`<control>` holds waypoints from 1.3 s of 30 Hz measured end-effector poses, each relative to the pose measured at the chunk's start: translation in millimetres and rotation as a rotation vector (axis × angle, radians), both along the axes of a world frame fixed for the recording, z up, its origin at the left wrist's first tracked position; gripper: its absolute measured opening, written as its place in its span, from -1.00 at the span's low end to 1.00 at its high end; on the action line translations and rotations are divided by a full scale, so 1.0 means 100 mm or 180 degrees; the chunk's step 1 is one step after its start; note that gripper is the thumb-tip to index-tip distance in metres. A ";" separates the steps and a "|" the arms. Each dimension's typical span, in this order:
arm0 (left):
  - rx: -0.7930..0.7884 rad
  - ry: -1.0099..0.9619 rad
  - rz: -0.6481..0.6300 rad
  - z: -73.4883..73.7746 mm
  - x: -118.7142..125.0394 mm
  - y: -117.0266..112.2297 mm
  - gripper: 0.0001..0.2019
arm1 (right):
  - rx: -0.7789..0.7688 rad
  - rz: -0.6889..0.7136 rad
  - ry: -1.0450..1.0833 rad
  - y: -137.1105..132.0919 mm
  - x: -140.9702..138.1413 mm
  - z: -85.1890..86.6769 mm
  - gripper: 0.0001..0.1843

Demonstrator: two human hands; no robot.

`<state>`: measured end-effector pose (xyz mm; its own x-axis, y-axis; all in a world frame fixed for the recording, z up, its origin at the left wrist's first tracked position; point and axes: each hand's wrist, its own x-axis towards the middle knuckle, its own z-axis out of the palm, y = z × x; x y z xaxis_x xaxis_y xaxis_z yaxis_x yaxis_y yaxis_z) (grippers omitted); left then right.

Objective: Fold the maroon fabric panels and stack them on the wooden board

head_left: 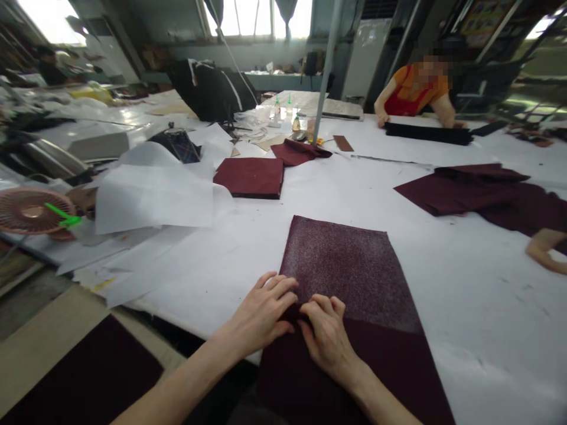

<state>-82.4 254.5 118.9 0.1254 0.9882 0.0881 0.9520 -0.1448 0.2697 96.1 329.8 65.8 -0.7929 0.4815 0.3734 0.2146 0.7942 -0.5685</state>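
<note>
A maroon fabric panel (354, 277) lies flat on the white table (465, 330) in front of me; its far part looks paler and speckled, like a fused lining. My left hand (261, 313) rests on the panel's left edge with fingers bent, pinching the cloth. My right hand (325, 336) is beside it on the seam where the speckled part meets the darker cloth, fingers curled and pressing or pinching the fabric there. The darker near end (385, 372) hangs toward me over the table edge.
A folded maroon stack (251, 177) and a crumpled maroon piece (299, 151) lie farther back. More maroon cloth (482, 192) spreads at right, near another person's arm (544, 248). White paper sheets (155, 200) and a pink fan (33, 212) sit left. A person in orange (411, 94) works at the far side.
</note>
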 end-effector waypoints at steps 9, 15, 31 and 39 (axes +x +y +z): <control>-0.0194 -0.0334 0.0050 -0.27 0.12 0.02 -0.90 | 0.0299 0.0042 -0.0623 0.12 0.11 0.15 -0.84; -0.0262 -0.0448 0.0036 -0.25 0.12 0.02 -0.86 | 0.0668 0.0028 -0.1181 0.39 0.50 0.31 -0.73; -0.0036 -0.0673 0.0123 -0.35 0.08 -0.05 -0.83 | 0.0525 -0.1214 -0.1812 1.17 2.41 0.43 -0.68; 0.0079 -0.0746 0.0260 -0.34 0.08 -0.08 -0.79 | -0.0122 -0.0062 -0.0521 0.44 0.66 0.54 -0.71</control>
<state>-74.0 246.4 84.9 0.0184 0.9914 0.1298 0.8727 -0.0793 0.4818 162.0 373.5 120.3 -0.8320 0.5088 0.2209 0.3220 0.7673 -0.5545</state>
